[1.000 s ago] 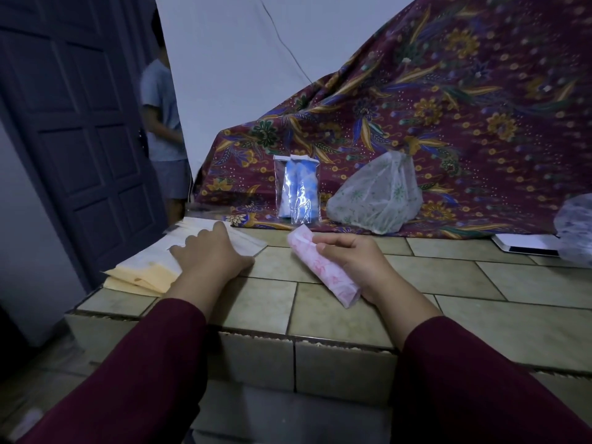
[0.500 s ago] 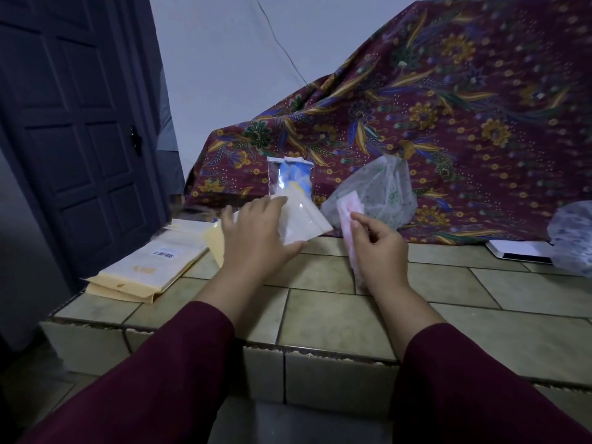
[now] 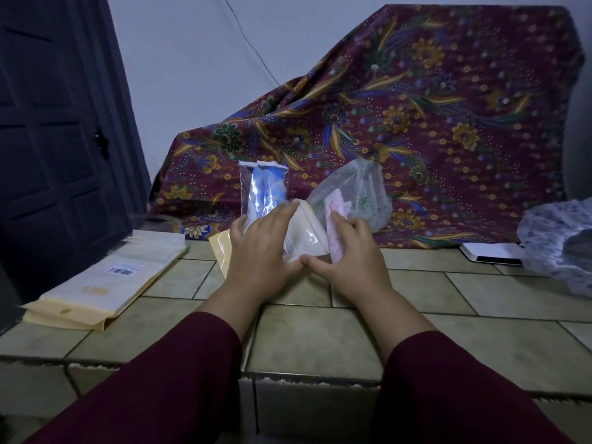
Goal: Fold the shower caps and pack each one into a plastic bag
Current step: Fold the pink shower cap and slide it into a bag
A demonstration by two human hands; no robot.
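Shower cap [image 3: 336, 232], folded pink, meets its plastic bag [image 3: 304, 233] above the tiled table [image 3: 416, 302].
Left hand [image 3: 259, 251] grips the bag; right hand [image 3: 349, 251] pinches the cap. Spreading the bag's mouth first should ease entry.

Barcode label on top bag of stack [image 3: 105, 283]; digits and orange mark illegible

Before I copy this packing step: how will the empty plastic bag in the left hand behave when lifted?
Probably floppy: the plastic bag bows where the left hand holds it. Likely light, since fingers alone carry it. Its glossy film may be slippery against the folded pink shower cap.
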